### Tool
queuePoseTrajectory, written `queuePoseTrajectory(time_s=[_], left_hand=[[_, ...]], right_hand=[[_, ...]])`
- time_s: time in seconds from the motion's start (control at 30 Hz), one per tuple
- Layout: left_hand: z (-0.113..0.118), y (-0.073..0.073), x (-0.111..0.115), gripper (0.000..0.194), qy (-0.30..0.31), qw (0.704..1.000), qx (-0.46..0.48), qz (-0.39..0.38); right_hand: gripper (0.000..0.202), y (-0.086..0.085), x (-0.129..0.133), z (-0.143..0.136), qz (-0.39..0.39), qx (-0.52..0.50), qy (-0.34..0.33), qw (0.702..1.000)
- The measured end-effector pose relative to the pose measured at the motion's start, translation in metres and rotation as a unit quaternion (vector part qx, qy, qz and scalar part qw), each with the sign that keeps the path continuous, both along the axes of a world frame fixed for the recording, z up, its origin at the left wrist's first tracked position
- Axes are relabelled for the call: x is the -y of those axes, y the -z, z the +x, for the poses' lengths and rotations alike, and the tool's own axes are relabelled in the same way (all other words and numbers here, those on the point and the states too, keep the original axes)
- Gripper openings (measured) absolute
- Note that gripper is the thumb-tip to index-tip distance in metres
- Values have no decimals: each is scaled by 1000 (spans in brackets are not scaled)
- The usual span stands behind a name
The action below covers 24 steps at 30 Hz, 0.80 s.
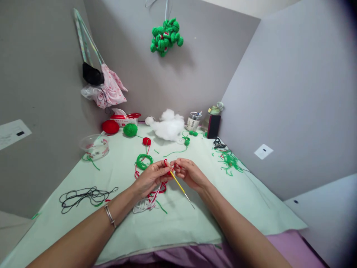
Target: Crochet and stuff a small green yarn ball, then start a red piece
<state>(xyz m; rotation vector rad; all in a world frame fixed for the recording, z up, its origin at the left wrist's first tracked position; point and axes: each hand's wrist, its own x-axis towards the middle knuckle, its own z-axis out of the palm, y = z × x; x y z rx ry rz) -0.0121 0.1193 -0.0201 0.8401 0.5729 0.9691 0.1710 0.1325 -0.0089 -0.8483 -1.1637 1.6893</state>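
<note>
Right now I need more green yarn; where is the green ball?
In the head view, the green yarn ball sits at the table's far left, between the red yarn ball and the white stuffing.

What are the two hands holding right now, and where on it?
Right hand fingers grip the yellow crochet hook near its hook end. Left hand fingers pinch the red yarn at the loop beside the hook tip.

Both forearms reach forward from the near edge and converge at the centre. The left hand (152, 178) and right hand (188, 173) meet fingertip to fingertip, fingers curled and pinched.
</note>
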Motion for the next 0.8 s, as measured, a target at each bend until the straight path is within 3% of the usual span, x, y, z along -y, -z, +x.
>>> queuePoseTrajectory(time_s=[0.2,0.5,0.8], left_hand=[[9,0,3,24,-16,1000,-2,14],[5,15,-6,31,-32,993,-114,3],[-7,17,-6,29,24,988,-151,17]], right_hand=[[42,3,7,-9,0,-48,-18,999],[45,5,-1,4,-32,-42,-39,998],[43,4,-1,16,-59,-28,-52,996]])
